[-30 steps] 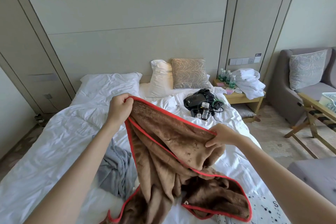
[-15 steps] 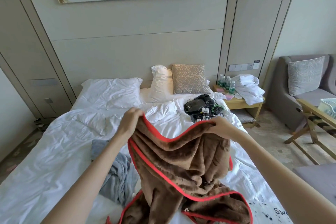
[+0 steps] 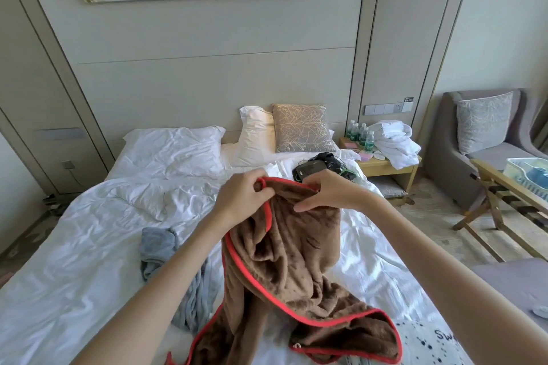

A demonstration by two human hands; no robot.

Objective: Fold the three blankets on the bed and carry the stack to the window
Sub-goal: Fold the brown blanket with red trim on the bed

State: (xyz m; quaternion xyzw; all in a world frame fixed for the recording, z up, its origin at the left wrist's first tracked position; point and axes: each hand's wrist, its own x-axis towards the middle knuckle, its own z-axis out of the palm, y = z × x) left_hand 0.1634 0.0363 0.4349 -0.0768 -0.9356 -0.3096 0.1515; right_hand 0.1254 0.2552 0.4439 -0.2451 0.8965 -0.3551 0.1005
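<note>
**First blanket barely begun**

The brown blanket point(image 3: 284, 258) hangs over the bed point(image 3: 89, 246), its red-trimmed top edge pinched by the left hand point(image 3: 246, 198) and right hand point(image 3: 329, 194) close together. A grey blanket point(image 3: 166, 255) lies crumpled beside it; nothing looks folded or stacked yet

Viewpoint: head-worn, at the foot of the bed point(image 3: 89, 246)
Facing: forward and down, toward the headboard wall point(image 3: 207, 83)
Nearness: forearms close below
</note>
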